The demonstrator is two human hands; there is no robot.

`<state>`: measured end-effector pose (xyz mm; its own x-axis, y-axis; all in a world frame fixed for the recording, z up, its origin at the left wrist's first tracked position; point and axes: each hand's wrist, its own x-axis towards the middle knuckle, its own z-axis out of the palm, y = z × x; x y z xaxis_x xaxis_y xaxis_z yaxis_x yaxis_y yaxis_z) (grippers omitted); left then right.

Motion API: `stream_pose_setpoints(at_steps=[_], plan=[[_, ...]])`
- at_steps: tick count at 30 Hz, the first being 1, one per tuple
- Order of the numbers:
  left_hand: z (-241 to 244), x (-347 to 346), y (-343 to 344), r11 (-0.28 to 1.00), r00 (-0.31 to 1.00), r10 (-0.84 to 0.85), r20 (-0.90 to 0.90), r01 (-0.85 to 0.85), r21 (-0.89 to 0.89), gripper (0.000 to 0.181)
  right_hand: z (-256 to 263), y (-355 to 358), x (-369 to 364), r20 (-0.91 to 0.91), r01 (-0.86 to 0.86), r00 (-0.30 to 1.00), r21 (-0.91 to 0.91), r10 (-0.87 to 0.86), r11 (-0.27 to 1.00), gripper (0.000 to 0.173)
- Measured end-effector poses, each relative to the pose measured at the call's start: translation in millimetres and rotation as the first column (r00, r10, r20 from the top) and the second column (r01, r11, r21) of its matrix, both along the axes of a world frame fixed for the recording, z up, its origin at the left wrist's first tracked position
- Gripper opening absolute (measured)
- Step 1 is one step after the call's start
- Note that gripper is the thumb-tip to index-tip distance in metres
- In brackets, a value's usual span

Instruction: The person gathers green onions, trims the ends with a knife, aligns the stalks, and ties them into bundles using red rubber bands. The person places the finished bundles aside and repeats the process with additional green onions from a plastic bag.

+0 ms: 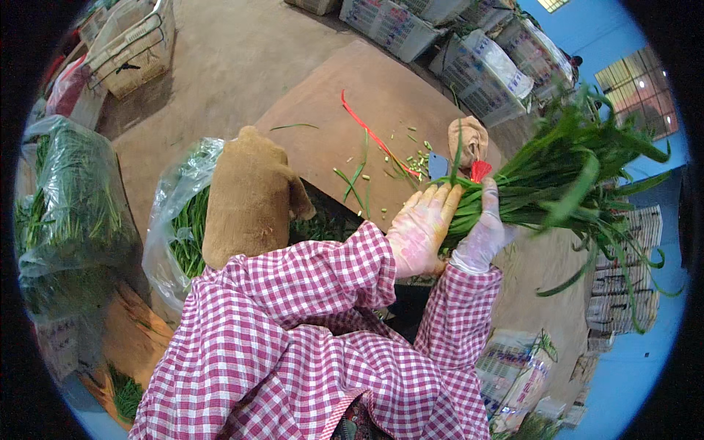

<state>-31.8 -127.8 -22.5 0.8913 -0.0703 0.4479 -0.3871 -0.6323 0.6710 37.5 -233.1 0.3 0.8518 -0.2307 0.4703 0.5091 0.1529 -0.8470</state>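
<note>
A bunch of long, flat green leaves (528,187), like garlic chives, is between my two gloved hands, its leafy tips spreading to the right. My right hand (487,225) grips it from the near side with the thumb up. Across its stem end lie the straight, close-set fingers of my left hand (421,228), and that palm is hidden. Beyond the bunch, a blue-grey flat blade (438,165) rests on a brown board (313,126). By it are a red bundle of ties (480,171) and a crumpled tan cloth (467,140).
Cut stem bits (421,159) and a red strip (369,135) litter the board. Left stand a tan cloth-covered form (247,203), an open plastic bag of greens (190,231) and a larger wrapped bundle (71,192). Plastic crates (385,27) line the back; stacked goods (627,275) stand right.
</note>
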Motion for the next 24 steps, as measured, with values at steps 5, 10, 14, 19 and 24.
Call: stream_pose_setpoints(at_steps=[5, 10, 14, 19, 24], plan=[[-24.6, 46.1, 19.0, 0.971, 0.980, 0.191, 0.058, -0.180, -0.156, 0.107, 5.9, 44.1, 12.1, -0.073, -0.063, 0.996, -0.172, 0.051, 0.983, 0.042], [-22.2, 83.4, 58.5, 0.912, 0.978, -0.055, 0.200, 0.131, -0.388, 0.086, -2.1, 66.3, 19.5, -0.183, -0.161, 0.967, 0.106, 0.179, 0.981, 0.046], [-22.7, 97.9, 100.2, 0.815, 0.888, -0.414, -0.199, 0.264, -0.517, 0.072, -17.8, 52.0, 23.6, -0.265, -0.310, 0.920, -0.039, 0.290, 0.950, 0.054], [-44.7, 118.9, 134.2, 0.943, 0.940, -0.319, -0.121, 0.302, -0.141, 0.078, -20.0, 55.2, 31.1, -0.429, -0.473, 0.857, -0.430, 0.287, 0.769, 0.060], [-42.6, 119.9, 132.0, 0.898, 0.883, -0.342, -0.323, 0.206, -0.389, 0.062, -59.7, 70.2, 49.8, -0.201, -0.248, 0.957, -0.199, 0.208, 0.948, 0.056]])
